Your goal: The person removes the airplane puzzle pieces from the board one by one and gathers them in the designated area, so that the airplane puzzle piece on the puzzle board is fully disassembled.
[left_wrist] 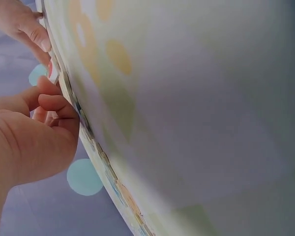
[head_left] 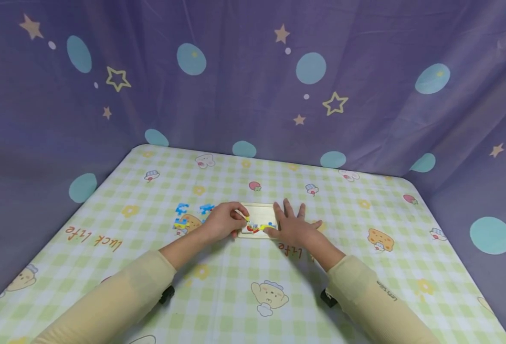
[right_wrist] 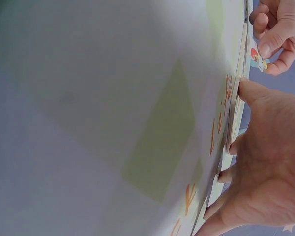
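A shallow wooden puzzle tray (head_left: 259, 211) lies on the table, its far part bare wood, with coloured puzzle pieces (head_left: 269, 226) along its near side. At the tray's left edge my left hand (head_left: 224, 222) pinches a jigsaw piece (right_wrist: 257, 58) between thumb and fingertip, the piece tilted up and showing red and yellow print. My right hand (head_left: 297, 229) lies at the tray's right side with fingers spread. Its thumb reaches over the near right corner, by the pieces there, and its other fingers extend beyond the right edge.
Several loose blue jigsaw pieces (head_left: 182, 208) lie left of the tray, partly hidden by my left hand. A green-checked cloth (head_left: 347, 296) printed with cartoon figures covers the table. Behind it hangs a purple curtain (head_left: 244, 105) with stars and dots.
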`<state>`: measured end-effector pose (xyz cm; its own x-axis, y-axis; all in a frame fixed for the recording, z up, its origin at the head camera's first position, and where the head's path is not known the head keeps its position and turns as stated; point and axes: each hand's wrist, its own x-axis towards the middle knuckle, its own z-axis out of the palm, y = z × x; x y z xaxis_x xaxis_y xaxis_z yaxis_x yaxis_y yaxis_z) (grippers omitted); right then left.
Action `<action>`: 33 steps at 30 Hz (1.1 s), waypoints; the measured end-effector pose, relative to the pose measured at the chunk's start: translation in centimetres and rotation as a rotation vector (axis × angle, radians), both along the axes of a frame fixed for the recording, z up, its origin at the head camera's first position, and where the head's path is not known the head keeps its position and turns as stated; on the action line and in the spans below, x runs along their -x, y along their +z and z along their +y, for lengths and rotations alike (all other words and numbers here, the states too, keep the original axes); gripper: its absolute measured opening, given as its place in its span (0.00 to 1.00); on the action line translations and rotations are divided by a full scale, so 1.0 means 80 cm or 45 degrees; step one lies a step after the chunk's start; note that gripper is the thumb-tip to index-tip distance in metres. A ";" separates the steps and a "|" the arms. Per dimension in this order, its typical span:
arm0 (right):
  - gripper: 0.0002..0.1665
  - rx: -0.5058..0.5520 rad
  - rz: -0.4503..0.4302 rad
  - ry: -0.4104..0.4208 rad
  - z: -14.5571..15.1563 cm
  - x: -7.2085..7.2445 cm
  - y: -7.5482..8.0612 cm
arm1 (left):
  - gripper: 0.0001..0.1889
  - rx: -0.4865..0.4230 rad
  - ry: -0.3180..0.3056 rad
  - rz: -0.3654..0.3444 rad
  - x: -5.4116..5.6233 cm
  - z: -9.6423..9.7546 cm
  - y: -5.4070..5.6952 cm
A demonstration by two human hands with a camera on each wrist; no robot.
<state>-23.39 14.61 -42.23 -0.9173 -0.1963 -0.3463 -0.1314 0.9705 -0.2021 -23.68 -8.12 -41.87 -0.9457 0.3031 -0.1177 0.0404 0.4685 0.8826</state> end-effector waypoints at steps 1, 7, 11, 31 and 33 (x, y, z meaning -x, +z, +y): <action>0.55 0.000 -0.001 0.000 0.000 0.000 0.000 | 0.07 -0.002 0.002 0.000 0.000 0.000 -0.001; 0.55 0.000 0.000 -0.001 0.001 0.000 -0.001 | 0.08 -0.020 0.002 -0.021 0.001 -0.004 -0.001; 0.54 -0.002 0.012 0.008 0.001 0.001 -0.003 | 0.09 -0.028 0.003 -0.036 0.003 -0.008 -0.001; 0.54 0.014 0.011 0.018 0.002 0.000 -0.003 | 0.11 -0.050 0.021 -0.060 -0.003 -0.040 0.002; 0.54 0.015 0.011 0.017 0.002 0.000 -0.003 | 0.12 -0.056 0.025 -0.062 -0.004 -0.044 0.002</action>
<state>-23.36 14.77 -42.49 -0.9175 -0.2124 -0.3364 -0.1459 0.9663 -0.2122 -23.38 -11.68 -41.73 -0.9450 0.2902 -0.1510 -0.0122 0.4298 0.9029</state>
